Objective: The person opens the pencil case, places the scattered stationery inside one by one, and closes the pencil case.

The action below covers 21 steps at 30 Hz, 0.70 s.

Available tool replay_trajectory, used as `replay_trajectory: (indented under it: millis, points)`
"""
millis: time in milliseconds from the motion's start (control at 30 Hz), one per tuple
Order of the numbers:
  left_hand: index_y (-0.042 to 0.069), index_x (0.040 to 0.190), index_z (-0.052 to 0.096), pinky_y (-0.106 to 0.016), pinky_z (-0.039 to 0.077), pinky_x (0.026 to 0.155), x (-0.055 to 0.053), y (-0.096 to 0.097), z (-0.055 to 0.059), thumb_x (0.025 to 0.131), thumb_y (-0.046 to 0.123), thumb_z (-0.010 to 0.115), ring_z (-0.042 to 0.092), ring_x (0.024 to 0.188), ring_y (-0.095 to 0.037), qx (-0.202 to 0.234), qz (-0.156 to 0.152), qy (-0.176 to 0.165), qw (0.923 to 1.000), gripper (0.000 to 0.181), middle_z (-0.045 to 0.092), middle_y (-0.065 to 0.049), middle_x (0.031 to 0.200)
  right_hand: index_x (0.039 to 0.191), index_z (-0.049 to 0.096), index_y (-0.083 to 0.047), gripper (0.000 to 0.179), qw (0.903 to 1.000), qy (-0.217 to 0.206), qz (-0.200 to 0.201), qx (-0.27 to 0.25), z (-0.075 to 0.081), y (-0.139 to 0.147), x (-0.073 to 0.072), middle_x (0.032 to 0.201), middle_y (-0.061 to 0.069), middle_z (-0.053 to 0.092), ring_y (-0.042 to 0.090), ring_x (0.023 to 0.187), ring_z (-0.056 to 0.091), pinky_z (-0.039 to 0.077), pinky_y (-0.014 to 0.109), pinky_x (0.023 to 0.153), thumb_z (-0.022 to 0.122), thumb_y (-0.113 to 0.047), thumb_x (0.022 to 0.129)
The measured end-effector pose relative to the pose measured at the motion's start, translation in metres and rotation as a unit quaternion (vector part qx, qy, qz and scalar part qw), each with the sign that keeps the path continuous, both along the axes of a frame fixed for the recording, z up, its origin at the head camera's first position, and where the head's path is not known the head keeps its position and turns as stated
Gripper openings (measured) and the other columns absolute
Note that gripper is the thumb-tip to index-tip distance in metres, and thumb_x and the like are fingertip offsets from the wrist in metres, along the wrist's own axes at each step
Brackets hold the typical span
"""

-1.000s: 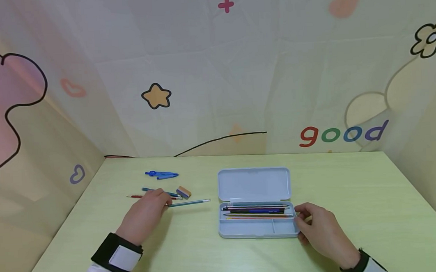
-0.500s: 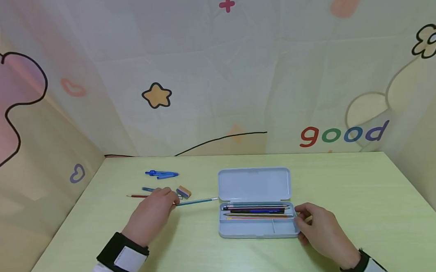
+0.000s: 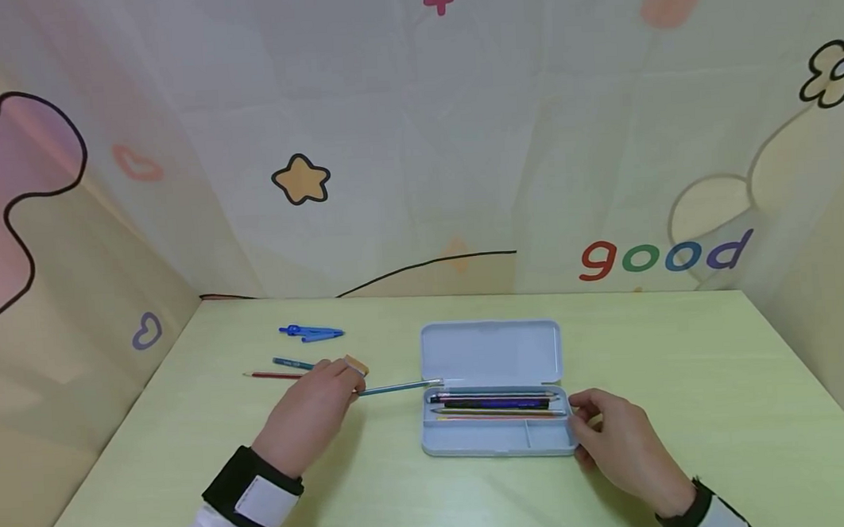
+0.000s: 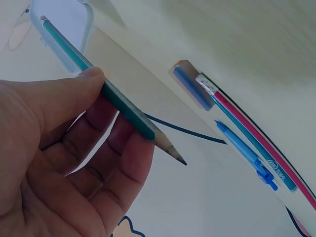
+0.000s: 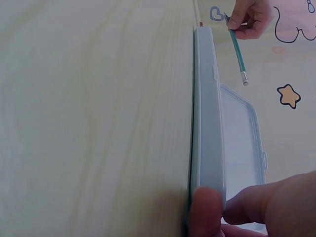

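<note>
My left hand (image 3: 315,416) pinches a green-blue pencil (image 4: 116,101) between thumb and fingers. The sharpened tip points left and the white eraser end points right, overlapping the left side of the open pencil case (image 3: 474,442) in the head view. That light blue case lies with its lid (image 3: 491,352) folded back and several pencils (image 3: 497,405) in the long compartment. My right hand (image 3: 621,440) grips the case's right end, thumb and fingers on its wall (image 5: 210,108).
Left of the case lie a red pencil (image 3: 272,376), a blue-green pen or pencil (image 3: 291,363) and an eraser (image 3: 357,365), partly hidden by my left hand. A blue compass (image 3: 311,333) lies behind them. A printed cloth (image 3: 387,138) rises at the table's back edge.
My left hand has moved right with the pencil, whose eraser end went from short of the case to over its left edge. The right hand stays on the case.
</note>
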<state>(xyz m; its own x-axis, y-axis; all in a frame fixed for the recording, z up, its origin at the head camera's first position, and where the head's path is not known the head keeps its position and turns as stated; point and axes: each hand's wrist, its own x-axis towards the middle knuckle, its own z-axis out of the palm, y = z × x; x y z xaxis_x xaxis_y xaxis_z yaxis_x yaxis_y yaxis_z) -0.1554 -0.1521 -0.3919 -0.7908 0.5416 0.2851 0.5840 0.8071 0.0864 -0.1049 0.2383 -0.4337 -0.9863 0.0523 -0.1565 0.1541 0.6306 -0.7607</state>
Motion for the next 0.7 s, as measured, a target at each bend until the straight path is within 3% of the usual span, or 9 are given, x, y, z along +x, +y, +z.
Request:
replay_trajectory:
  millis: [300,700]
  points:
    - [0.006,0.096,0.074,-0.033,0.058,0.083,0.003,0.014,0.006,0.087,-0.008,0.082,0.062,0.092,-0.023,-0.008,-0.012,0.003,0.9999,0.018,0.067,-0.003,0.094,0.132,0.062,0.006,0.032,1.0000,-0.004,-0.001,0.006,0.001,-0.001,0.000,0.097,0.009,0.063,0.018,0.064,0.063,0.056,0.028,0.056,0.065,-0.006,0.102]
    - [0.006,0.095,0.074,-0.034,0.058,0.084,0.001,0.028,0.003,0.086,-0.008,0.082,0.063,0.087,-0.022,-0.017,-0.038,0.035,0.9985,0.019,0.067,-0.003,0.091,0.131,0.062,0.006,0.031,1.0000,0.001,0.002,0.000,0.001,0.000,0.000,0.096,0.009,0.063,0.019,0.063,0.063,0.056,0.028,0.056,0.065,-0.005,0.102]
